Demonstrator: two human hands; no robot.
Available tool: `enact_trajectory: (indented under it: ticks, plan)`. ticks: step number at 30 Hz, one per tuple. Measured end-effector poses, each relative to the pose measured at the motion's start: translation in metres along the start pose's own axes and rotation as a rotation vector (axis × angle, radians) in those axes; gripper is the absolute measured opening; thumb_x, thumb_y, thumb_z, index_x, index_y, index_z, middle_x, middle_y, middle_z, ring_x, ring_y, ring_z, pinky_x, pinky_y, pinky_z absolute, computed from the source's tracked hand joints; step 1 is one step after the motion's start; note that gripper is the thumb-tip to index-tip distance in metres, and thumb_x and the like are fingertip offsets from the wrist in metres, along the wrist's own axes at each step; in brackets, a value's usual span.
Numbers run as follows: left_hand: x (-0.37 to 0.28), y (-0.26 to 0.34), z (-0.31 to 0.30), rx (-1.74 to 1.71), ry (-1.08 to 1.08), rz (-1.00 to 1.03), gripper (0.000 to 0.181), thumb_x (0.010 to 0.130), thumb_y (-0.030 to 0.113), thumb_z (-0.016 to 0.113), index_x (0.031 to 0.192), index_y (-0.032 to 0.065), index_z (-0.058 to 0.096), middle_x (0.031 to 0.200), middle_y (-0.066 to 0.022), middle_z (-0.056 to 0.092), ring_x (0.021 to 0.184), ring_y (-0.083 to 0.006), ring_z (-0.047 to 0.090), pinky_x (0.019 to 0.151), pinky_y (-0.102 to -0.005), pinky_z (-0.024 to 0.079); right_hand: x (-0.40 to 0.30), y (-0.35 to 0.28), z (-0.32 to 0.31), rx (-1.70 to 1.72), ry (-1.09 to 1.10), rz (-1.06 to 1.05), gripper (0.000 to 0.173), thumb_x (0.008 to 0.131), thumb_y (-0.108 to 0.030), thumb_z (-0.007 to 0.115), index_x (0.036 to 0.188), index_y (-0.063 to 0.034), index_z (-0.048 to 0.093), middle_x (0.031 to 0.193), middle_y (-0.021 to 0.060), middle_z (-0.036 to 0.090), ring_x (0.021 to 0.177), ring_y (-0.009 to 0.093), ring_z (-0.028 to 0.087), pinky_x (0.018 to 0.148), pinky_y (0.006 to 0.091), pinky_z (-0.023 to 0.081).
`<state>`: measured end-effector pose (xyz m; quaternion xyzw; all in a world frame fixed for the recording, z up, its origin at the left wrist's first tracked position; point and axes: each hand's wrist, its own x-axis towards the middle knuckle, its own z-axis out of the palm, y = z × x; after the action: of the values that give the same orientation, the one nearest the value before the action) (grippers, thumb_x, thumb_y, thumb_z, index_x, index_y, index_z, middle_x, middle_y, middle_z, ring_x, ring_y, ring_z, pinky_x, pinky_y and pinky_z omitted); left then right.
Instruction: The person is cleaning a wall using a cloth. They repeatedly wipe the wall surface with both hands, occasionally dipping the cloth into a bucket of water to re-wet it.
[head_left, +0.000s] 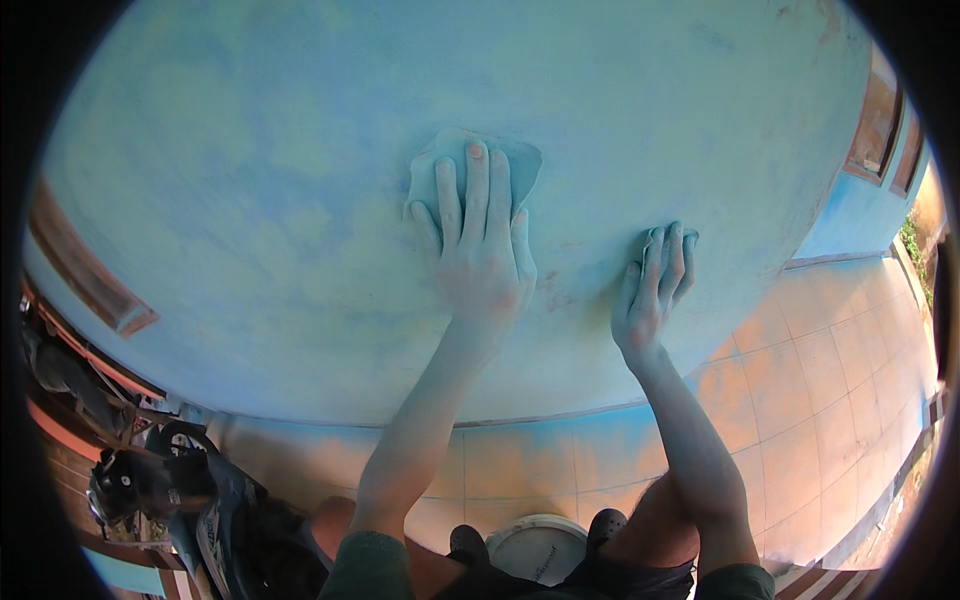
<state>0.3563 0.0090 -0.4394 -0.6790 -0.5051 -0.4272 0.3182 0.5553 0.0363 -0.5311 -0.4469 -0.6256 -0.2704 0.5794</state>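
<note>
A blue-green painted wall (300, 225) with cloudy lighter patches stands before me. My left hand (480, 247), coated in pale dust, presses a sheet of sandpaper (527, 161) flat against it, fingers spread over the sheet. Lower and to the right, my right hand (656, 285) is also dusty and holds a smaller folded piece of what looks like sandpaper (691, 235) on the wall, its fingers bent over it. The grit side of each piece is hidden.
Below me, a round white lid (540, 547) lies between my dark shoes on the dusty tiled floor (795, 390). A motorcycle (202, 495) stands at the lower left. Wooden frames (874, 120) are set in the wall at the right, with another wooden frame (90, 262) at the left.
</note>
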Motion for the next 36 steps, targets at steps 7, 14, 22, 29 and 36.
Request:
enact_trajectory:
  ticks: [7, 14, 22, 29, 36]
  plan:
    - [-0.010, -0.013, -0.002, 0.035, -0.050, 0.047, 0.055, 0.100, 0.020, 0.057, 0.151, -0.0005, 0.052, 0.164, -0.0149, 0.042, 0.149, -0.0447, 0.037, 0.118, -0.0668, 0.022, -0.002, 0.010, 0.002, -0.007, 0.023, -0.030, 0.047, 0.096, 0.003, 0.059, 0.143, 0.0063, 0.056, 0.154, 0.0279, 0.045, 0.143, 0.050, 0.038, 0.113, 0.0558, 0.037]
    - [-0.057, -0.020, 0.017, 0.039, -0.172, 0.127, 0.056, 0.100, 0.022, 0.059, 0.151, 0.0006, 0.053, 0.164, -0.0149, 0.042, 0.149, -0.0450, 0.037, 0.116, -0.0658, 0.025, -0.003, 0.009, 0.000, 0.019, 0.009, -0.033, 0.048, 0.096, 0.003, 0.061, 0.143, 0.0053, 0.056, 0.155, 0.0251, 0.046, 0.143, 0.050, 0.039, 0.113, 0.0557, 0.038]
    - [0.001, 0.009, 0.009, 0.052, 0.010, -0.015, 0.054, 0.098, 0.024, 0.062, 0.149, 0.0042, 0.057, 0.162, -0.0102, 0.046, 0.148, -0.0435, 0.039, 0.117, -0.0636, 0.027, 0.001, 0.008, -0.004, 0.017, -0.010, -0.032, 0.050, 0.094, 0.005, 0.060, 0.144, 0.0039, 0.057, 0.156, 0.0248, 0.044, 0.143, 0.050, 0.040, 0.114, 0.0556, 0.038]
    - [0.034, -0.030, -0.007, 0.109, 0.143, 0.023, 0.054, 0.100, 0.026, 0.060, 0.150, 0.0063, 0.055, 0.163, -0.0075, 0.045, 0.147, -0.0388, 0.041, 0.116, -0.0616, 0.029, -0.004, 0.015, -0.013, 0.012, -0.060, -0.034, 0.053, 0.091, 0.006, 0.061, 0.144, 0.0051, 0.056, 0.156, 0.0254, 0.044, 0.143, 0.051, 0.040, 0.114, 0.0567, 0.036]
    - [-0.065, -0.030, 0.028, 0.121, -0.168, 0.294, 0.055, 0.097, 0.026, 0.060, 0.149, 0.0087, 0.057, 0.163, -0.0094, 0.045, 0.147, -0.0415, 0.041, 0.118, -0.0628, 0.028, -0.003, 0.007, -0.001, 0.050, -0.012, -0.040, 0.053, 0.091, 0.006, 0.060, 0.143, 0.0049, 0.057, 0.156, 0.0251, 0.045, 0.142, 0.050, 0.040, 0.115, 0.0565, 0.036]
